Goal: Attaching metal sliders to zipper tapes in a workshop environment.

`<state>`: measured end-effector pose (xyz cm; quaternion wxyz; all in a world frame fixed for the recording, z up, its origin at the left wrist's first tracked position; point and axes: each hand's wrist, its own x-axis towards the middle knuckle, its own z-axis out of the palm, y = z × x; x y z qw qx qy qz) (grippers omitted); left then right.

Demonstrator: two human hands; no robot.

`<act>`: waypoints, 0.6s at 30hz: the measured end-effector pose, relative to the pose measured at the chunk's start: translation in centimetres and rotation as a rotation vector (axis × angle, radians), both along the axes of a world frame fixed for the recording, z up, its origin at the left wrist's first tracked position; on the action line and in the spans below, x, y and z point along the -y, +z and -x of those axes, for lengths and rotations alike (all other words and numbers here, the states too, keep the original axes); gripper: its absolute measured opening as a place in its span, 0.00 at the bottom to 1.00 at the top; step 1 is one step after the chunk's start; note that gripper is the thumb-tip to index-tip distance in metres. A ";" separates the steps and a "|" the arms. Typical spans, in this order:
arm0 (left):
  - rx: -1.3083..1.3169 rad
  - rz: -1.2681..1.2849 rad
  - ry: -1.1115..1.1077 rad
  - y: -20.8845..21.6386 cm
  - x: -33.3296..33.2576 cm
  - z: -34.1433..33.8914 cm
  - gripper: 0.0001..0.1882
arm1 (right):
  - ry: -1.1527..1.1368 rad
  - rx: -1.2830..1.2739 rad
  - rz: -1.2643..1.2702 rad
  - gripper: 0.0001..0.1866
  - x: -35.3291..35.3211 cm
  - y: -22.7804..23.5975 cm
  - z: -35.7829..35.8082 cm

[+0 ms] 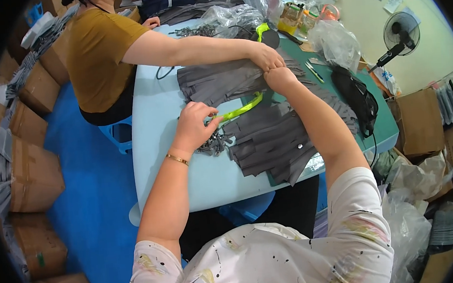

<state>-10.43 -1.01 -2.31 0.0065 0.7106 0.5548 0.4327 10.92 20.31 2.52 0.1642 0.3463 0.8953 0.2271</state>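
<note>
My left hand pinches one end of a neon yellow-green strip between thumb and fingers. The strip stretches to the right across the table and bends upward at its far end. Below that hand lies a small heap of dark metal clips. Farther off, my right hand is closed over the grey fabric strips; its fingertips are hidden, so what it grips cannot be made out. A co-worker's hand meets it from the left. Grey fabric strips lie in a far pile and a near pile.
The co-worker sits at the left edge of the pale table. To the right are a green mat, a black pouch and a cutter. Jars and plastic bags stand behind. Cardboard boxes line the left floor.
</note>
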 end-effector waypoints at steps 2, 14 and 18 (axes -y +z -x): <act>0.004 -0.013 -0.061 0.2 0.0 -0.2 0.10 | -0.001 -0.085 -0.029 0.11 -0.3 0.3 0.0; -0.182 0.113 -0.039 0.8 1.2 -1.1 0.13 | -0.067 -0.195 0.189 0.12 0.1 0.7 -1.5; -0.188 0.091 -0.018 0.7 1.1 -1.2 0.16 | -0.014 -0.220 0.111 0.12 0.0 1.7 -1.6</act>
